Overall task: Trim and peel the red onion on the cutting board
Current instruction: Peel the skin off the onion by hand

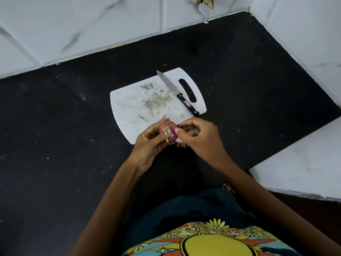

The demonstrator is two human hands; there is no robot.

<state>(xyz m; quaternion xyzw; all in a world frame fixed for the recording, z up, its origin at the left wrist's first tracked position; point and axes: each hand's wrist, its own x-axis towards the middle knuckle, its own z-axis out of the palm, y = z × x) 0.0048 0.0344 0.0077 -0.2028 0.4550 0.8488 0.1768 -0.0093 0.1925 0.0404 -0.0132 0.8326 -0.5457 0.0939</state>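
Note:
A small red onion [170,133] is held in the air over the near edge of the white cutting board [136,106]. My left hand [150,145] cups it from the left, fingers wrapped around it. From the right, my right hand [199,137] pinches at the onion's skin with thumb and fingertips. Purple flesh and loose papery skin show between the two hands. A black-handled knife [177,93] lies untouched on the board's right side, its tip pointing to the far left, beside the board's handle slot.
The board rests on a black countertop [64,135] speckled with crumbs. White marble tile walls [92,24] close off the back and the right. A white ledge [304,163] juts in at the right. My patterned shirt fills the bottom of the view.

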